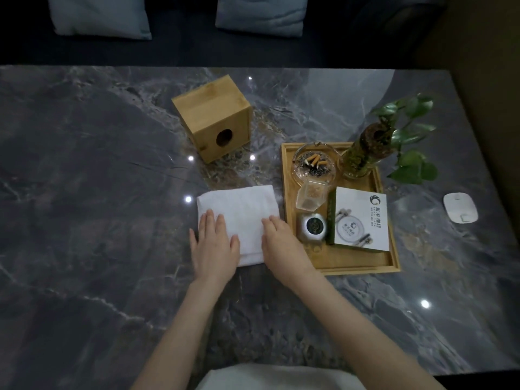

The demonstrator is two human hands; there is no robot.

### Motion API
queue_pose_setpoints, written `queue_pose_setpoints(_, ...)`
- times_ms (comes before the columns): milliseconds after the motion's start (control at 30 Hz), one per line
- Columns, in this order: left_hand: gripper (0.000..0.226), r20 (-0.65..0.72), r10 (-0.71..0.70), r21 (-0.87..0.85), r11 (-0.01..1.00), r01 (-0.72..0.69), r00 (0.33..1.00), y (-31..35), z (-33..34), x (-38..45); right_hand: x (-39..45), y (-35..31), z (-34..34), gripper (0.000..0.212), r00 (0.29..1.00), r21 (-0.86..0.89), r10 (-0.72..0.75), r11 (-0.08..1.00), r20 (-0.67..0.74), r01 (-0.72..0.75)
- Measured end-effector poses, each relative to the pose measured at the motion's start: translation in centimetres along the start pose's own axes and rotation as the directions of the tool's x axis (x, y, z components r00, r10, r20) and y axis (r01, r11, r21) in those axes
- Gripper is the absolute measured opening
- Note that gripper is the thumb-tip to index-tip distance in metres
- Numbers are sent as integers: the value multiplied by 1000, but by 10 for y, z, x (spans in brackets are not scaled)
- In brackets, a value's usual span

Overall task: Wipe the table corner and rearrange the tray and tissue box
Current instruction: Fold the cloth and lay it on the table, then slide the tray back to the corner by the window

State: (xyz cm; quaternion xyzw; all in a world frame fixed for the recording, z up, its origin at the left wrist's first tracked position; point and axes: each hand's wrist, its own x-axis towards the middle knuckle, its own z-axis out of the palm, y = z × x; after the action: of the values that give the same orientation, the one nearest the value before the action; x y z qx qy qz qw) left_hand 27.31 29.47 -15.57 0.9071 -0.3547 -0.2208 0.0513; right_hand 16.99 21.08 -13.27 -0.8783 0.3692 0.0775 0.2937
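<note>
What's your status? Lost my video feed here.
Left hand and right hand flat on white cloth. Tray beside cloth. Tissue box behind, apart. Nothing blocking.

The room was dim. Small white pinpoints of overhead light glared off the glossy marble table, several of them ringing the white towel, the brightest thing in view. Beyond the table's far edge the cushions sank into near-black. Detail was soft throughout, and the table's edges bowed from wide-angle distortion.
</note>
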Motion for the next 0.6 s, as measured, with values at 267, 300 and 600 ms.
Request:
queue_pose_setpoints(267,24,-57,147,-273,949,-157,988,64,-15,-29,-54,61,-80,16,932,406,148,914,-330,-1)
queue_pose_setpoints(300,23,-48,158,-296,941,-165,986,70,-9,-32,-61,75,-82,16,903,446,213,895,-372,-27)
queue_pose_setpoints(600,24,-2,-47,-365,930,43,999,109,36,-49,-89,174,-38,26,640,525,640,750,-425,-402)
